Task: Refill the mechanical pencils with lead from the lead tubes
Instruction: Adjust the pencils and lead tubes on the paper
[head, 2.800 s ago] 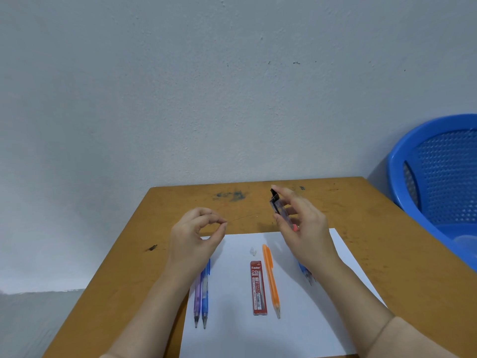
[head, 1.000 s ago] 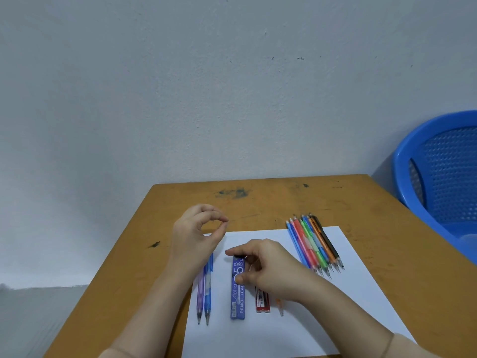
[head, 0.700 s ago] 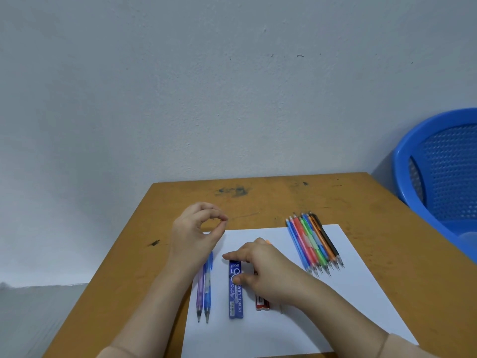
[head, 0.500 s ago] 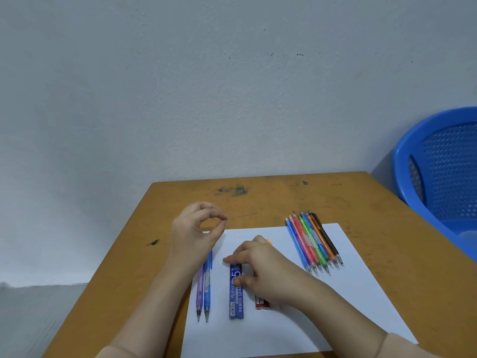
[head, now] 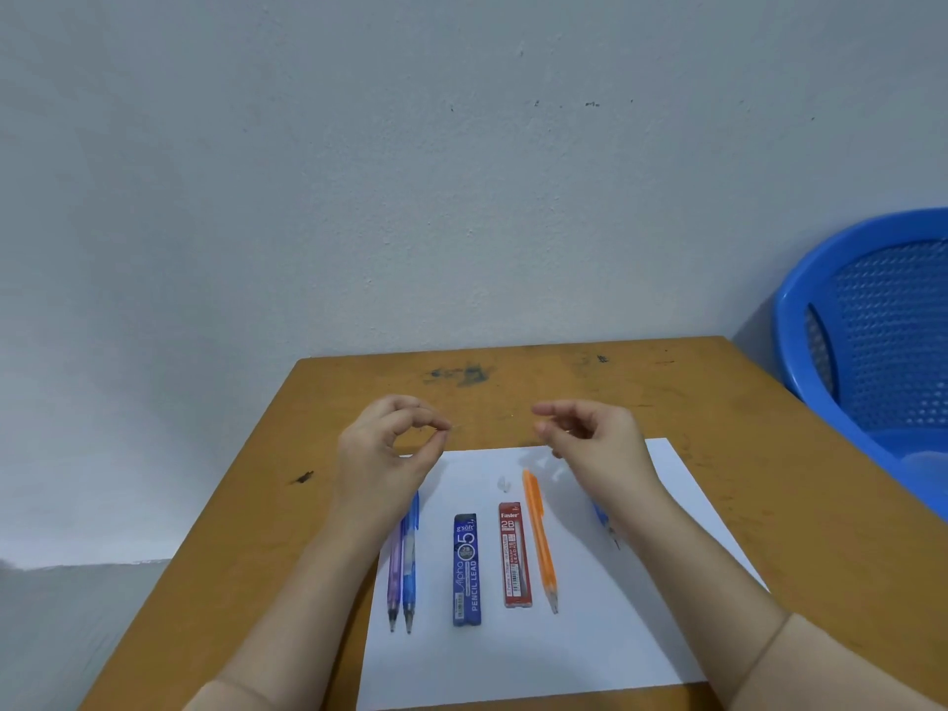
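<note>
Left hand (head: pixel 387 449): raised over the table; thumb and forefinger tips are pressed together in a ring. Whether a lead is pinched cannot be told.
Right hand (head: pixel 597 443): raised, fingers loosely curled, nothing held.
Paper sheet (head: pixel 513 659): white, flat, rectangular, laid on the scuffed wooden table (head: pixel 231 531).
Blue lead tube (head: pixel 466 569): slim printed case, laid on the sheet.
Red lead tube (head: pixel 514 554): slim, near the blue 1, apart.
Orange pencil (head: pixel 539 538): slender plastic, just beside the red tube, tip toward the person.
Purple pencil (head: pixel 394 577), blue pencil (head: pixel 409 572): 2 translucent barrels side by side, partly hidden by the left wrist.
Basket (head: pixel 872 325): blue perforated plastic, right of the table.
</note>
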The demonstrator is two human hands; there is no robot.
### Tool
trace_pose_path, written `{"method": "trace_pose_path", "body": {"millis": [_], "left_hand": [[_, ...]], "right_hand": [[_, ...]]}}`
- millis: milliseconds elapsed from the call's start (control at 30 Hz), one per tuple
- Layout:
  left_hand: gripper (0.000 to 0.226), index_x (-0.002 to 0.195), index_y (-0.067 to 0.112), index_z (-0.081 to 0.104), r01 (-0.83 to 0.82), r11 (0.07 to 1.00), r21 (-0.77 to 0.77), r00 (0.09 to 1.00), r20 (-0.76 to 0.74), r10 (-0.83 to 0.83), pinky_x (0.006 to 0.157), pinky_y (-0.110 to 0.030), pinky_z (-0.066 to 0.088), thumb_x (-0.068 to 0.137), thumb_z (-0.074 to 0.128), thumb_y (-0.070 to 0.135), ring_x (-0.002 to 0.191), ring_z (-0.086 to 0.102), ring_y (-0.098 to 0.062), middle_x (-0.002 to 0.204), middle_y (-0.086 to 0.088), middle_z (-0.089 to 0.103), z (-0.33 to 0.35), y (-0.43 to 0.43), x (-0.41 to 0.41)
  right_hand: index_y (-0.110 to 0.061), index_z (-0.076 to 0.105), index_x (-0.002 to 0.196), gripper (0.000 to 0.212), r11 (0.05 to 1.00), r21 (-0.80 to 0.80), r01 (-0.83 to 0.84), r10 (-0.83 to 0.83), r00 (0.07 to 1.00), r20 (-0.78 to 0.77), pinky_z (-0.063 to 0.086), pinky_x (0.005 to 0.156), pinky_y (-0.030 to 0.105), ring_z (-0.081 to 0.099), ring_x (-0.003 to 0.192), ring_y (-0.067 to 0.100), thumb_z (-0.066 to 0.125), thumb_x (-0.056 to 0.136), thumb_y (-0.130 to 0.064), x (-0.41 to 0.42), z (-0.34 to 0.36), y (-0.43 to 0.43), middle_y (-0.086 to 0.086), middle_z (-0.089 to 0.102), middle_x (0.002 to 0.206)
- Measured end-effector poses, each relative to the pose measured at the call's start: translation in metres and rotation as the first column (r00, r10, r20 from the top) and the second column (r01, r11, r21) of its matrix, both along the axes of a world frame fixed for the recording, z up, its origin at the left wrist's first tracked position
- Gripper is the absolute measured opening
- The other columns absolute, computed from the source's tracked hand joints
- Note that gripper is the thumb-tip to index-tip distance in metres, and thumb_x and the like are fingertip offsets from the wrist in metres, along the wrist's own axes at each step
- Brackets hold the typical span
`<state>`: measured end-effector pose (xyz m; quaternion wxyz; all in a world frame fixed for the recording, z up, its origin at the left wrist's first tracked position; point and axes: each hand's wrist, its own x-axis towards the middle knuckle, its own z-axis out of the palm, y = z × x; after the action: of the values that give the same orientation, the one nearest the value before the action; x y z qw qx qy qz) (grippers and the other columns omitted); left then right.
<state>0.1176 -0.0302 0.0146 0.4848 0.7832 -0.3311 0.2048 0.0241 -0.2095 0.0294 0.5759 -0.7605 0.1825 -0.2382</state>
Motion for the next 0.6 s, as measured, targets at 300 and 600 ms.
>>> {"method": "trace_pose_path", "body": {"millis": [300, 600], "left_hand": [[0.024, 0.081, 0.029, 0.069, 0.031, 0.999, 0.037, 0.999, 0.018, -0.031, 0.076, -0.006, 0.042, 0.075, 0.077, 0.008, 0.094, 0.056, 0.001, 0.091, 0.014, 0.063, 0.0010, -0.0006, -0.0030], [0.022, 0.082, 0.028, 0.070, 0.040, 0.998, 0.051, 0.999, 0.010, -0.040, 0.077, -0.004, 0.041, 0.075, 0.077, 0.009, 0.096, 0.056, 0.001, 0.093, 0.012, 0.064, -0.0020, -0.0010, -0.0002]], "right_hand": [[-0.030, 0.072, 0.085, 0.010, 0.992, 0.112, -0.059, 0.063, 0.997, -0.041, 0.043, 0.060, 0.020, 0.058, 0.070, 0.007, 0.069, 0.086, -0.020, -0.0003, -0.0014, 0.0005, -0.002, 0.071, 0.080], [-0.022, 0.073, 0.086, 0.005, 0.987, 0.155, -0.037, 0.046, 0.998, -0.051, 0.045, 0.059, 0.022, 0.059, 0.070, 0.006, 0.068, 0.086, -0.021, 0.0005, 0.0001, 0.0010, -0.005, 0.071, 0.084]]}}
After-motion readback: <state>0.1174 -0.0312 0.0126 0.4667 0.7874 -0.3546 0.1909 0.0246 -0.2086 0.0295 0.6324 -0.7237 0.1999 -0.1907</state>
